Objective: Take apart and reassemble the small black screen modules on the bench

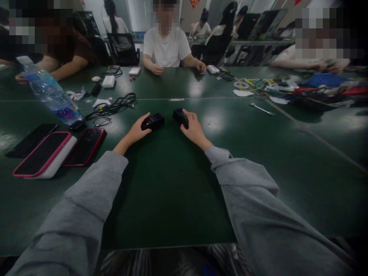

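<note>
My left hand grips a small black box-shaped device from its left side, thumb and fingers on opposite edges. A second black device of similar size is held by my right hand, with the fingers over its right side. Both devices are at the table surface, a short gap between them, and each has a dark glossy face. What kind of device they are I cannot make out. The far fingers of my left hand are hidden behind the device.
On the green table, phones and a tilted water bottle are at left, near black cables. A wrench and a heap of coloured cables lie right. A person in a white shirt sits opposite.
</note>
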A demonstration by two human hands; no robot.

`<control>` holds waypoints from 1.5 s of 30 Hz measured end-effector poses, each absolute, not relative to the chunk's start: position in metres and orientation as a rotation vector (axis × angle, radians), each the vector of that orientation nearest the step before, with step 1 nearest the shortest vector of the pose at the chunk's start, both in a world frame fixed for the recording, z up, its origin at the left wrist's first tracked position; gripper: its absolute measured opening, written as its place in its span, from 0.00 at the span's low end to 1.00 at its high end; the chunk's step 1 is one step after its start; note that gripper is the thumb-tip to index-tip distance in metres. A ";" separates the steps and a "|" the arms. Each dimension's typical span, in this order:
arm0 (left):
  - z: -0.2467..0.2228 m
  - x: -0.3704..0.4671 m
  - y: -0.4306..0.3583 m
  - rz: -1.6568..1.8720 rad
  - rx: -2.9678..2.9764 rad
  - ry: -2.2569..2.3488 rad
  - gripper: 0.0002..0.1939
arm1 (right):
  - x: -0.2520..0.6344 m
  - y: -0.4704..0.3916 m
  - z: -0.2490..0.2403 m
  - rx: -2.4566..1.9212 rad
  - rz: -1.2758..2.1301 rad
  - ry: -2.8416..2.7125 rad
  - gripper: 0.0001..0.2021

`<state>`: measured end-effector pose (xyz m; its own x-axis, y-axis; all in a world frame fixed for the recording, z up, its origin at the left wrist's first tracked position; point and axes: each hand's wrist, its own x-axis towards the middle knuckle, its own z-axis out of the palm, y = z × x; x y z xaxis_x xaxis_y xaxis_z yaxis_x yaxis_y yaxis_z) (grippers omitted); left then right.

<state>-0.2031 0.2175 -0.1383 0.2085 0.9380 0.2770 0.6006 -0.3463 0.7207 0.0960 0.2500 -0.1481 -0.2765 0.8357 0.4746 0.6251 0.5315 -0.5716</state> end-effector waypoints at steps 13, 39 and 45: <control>-0.144 -0.202 0.218 0.986 2.167 1.485 0.40 | 0.095 0.242 -0.142 -1.259 0.288 -2.034 0.31; -0.131 -0.184 0.192 0.738 2.633 1.773 0.36 | 0.093 0.223 -0.136 -1.524 0.049 -1.993 0.30; -0.127 -0.175 0.182 0.881 2.723 1.791 0.33 | 0.095 0.222 -0.139 -1.561 0.063 -1.988 0.30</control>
